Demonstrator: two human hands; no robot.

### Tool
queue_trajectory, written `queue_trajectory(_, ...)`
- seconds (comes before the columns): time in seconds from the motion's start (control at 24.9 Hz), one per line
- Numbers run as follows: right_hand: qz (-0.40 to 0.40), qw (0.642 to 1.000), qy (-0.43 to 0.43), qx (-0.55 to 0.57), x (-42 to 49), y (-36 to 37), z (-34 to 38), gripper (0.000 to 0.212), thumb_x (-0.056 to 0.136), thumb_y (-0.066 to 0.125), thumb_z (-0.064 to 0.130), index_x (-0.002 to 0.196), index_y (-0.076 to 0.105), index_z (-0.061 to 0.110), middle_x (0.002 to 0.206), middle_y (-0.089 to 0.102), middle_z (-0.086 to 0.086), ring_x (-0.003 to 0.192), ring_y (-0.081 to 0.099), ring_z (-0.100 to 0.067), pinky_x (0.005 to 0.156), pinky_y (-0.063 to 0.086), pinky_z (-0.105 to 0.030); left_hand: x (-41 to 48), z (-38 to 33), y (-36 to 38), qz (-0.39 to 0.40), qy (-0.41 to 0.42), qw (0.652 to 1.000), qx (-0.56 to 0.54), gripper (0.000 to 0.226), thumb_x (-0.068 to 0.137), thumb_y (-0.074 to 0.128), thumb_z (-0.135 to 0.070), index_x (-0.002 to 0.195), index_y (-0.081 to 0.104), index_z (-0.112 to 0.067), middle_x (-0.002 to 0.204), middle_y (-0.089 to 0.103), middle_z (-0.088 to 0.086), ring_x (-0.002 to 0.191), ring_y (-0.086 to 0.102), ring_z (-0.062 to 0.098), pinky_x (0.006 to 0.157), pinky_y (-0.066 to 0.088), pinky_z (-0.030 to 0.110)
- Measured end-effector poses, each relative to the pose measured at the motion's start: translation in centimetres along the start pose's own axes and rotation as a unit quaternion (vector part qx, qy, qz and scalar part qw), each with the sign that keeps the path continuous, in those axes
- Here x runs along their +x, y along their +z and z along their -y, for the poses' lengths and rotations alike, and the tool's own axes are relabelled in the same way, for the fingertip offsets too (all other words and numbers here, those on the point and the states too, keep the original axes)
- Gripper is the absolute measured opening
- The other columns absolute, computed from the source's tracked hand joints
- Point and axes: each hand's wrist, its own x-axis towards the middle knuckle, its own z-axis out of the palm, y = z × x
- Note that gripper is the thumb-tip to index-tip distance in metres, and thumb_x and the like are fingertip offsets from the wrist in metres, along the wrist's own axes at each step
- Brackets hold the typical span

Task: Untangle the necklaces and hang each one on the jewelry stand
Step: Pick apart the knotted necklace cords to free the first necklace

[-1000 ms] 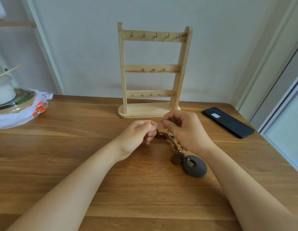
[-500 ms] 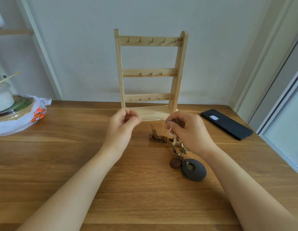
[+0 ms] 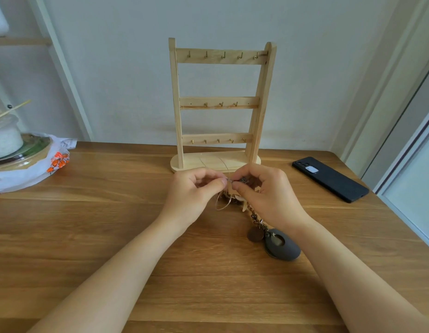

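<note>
Surface [image 3: 107, 248]: wooden, carrying everything listed here.
Dark oval pendant [image 3: 284, 248]: lying flat nearest the person, with a small brown disc [image 3: 255, 234] touching its far-left edge.
Necklaces [image 3: 253, 213]: running as one knotted strand from the pendant up under the right hand, with a thin wire loop [image 3: 221, 204] hanging between the hands.
Left hand [image 3: 194, 195]: curling, thumb and forefinger pinching the thin wire.
Right hand [image 3: 271, 195]: pinching the tangle just beside the left fingertips.
Jewelry stand [image 3: 219, 103]: standing upright just behind the hands.
Phone [image 3: 330, 179]: lying dark and flat, well apart on the right.
</note>
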Motion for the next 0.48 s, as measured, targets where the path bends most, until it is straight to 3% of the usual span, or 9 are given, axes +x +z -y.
queue_trajectory(0.2,0.000,1.000,-0.003,-0.001,-0.16,0.13,0.11,0.009,0.088,0.076,0.010,0.094,0.075,0.018,0.077,0.070,0.010,0.070,0.064,-0.006,0.064,0.050,-0.015,0.12,-0.26,-0.14,0.048,-0.071,0.993,-0.076,0.011,0.091,0.067,-0.007,0.086,0.077,-0.009,0.076,0.074,0.004,0.075,0.066,0.009,0.065,0.050,0.018)
queue_trajectory(0.32,0.005,1.000,-0.003,0.004,-0.19,0.06,0.24,0.008,0.087,0.077,0.010,0.090,0.075,0.017,0.074,0.069,0.016,0.067,0.065,-0.005,0.062,0.048,-0.013,0.03,-0.23,-0.23,0.066,-0.060,0.994,-0.070,0.011,0.088,0.070,-0.004,0.082,0.076,-0.011,0.073,0.071,0.000,0.073,0.064,0.006,0.068,0.049,0.018)
queue_trajectory(0.4,0.008,1.000,-0.015,-0.004,-0.27,0.05,0.36,0.010,0.086,0.078,0.010,0.089,0.075,0.019,0.074,0.067,0.021,0.068,0.065,-0.003,0.062,0.047,-0.011,0.01,-0.10,-0.27,0.067,-0.045,0.995,-0.051,0.010,0.085,0.074,-0.005,0.079,0.076,-0.013,0.076,0.071,0.005,0.077,0.063,0.012,0.074,0.052,0.024)
queue_trajectory(0.48,0.010,0.999,-0.028,-0.014,-0.38,0.03,0.41,0.013,0.086,0.078,0.011,0.090,0.074,0.022,0.075,0.068,0.016,0.066,0.065,-0.004,0.060,0.049,-0.012,-0.04,-0.05,-0.27,0.065,-0.036,0.996,-0.040,0.009,0.083,0.076,-0.005,0.079,0.074,-0.012,0.076,0.068,0.007,0.075,0.060,0.013,0.071,0.051,0.024)
